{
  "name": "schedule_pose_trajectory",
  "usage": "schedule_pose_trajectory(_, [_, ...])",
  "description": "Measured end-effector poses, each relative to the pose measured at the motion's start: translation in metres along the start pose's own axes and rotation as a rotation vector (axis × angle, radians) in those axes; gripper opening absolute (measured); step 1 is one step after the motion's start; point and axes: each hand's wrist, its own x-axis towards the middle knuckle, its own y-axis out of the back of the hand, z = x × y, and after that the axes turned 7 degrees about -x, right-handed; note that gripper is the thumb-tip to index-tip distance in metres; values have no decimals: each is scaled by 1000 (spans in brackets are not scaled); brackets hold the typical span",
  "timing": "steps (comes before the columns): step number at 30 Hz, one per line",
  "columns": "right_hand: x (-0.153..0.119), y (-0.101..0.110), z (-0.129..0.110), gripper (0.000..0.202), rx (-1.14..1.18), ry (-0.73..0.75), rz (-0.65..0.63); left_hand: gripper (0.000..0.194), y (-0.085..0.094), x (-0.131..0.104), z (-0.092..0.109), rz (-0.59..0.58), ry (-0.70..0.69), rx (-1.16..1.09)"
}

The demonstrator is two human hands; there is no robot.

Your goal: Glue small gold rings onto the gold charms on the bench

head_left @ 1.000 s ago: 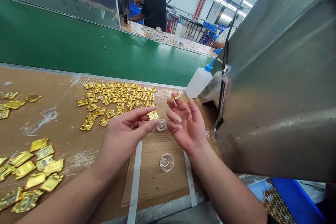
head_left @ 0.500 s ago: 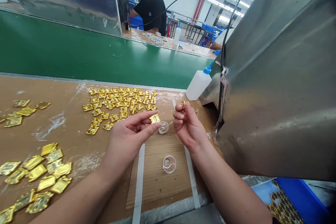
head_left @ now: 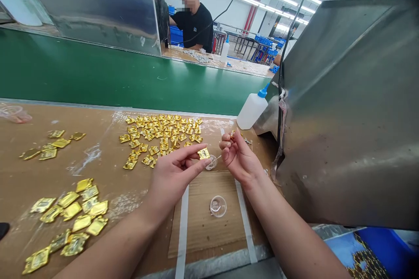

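My left hand (head_left: 178,174) pinches a small square gold piece (head_left: 203,153) between thumb and fingertips. Across from it, my right hand (head_left: 240,154) is closed with a tiny gold part (head_left: 232,134) at its fingertips; its exact shape is too small to make out. Between the hands stands a small clear cup (head_left: 212,164) with a thin stick leaning in it. Nearer to me, another clear cup (head_left: 218,206) sits on a taped cardboard sheet (head_left: 203,231). Beyond my left hand lies a spread of several small gold pieces (head_left: 163,128).
Larger gold pieces (head_left: 72,211) lie at the left. A white squeeze bottle (head_left: 252,111) with a blue tip stands beside a big metal panel (head_left: 347,117). The green belt (head_left: 114,76) runs behind the table. A person in black (head_left: 198,22) sits across. Lower right is a blue bin (head_left: 389,248).
The view has shifted, so everything sits further right and slightly lower. Both hands keep their grips and hold nearly the same positions over the table.
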Motion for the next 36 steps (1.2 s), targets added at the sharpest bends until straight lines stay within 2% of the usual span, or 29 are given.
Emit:
schedule_pose_trajectory(6, [-4,-3,-2,35,6,43,-65,41,-1,1,0,-2,13,-11])
schedule_pose_trajectory(14, [-5,-5,-4,33,42,-20,-10,39,-1,1,1,-3,16,-3])
schedule_pose_trajectory(21, [-3,-4,-3,36,36,59,-28,40,-2,0,4,15,54,-8])
schedule_pose_trajectory(27, [-6,-9,0,28,-216,213,-16,39,-1,4,3,-6,51,-34])
schedule_pose_trajectory(33, [-11,-4,7,16,-542,430,-67,39,0,5,4,-64,56,-74])
schedule_pose_trajectory(36, [-13,-3,9,11,-728,489,-141,35,1,4,6,-96,32,-56])
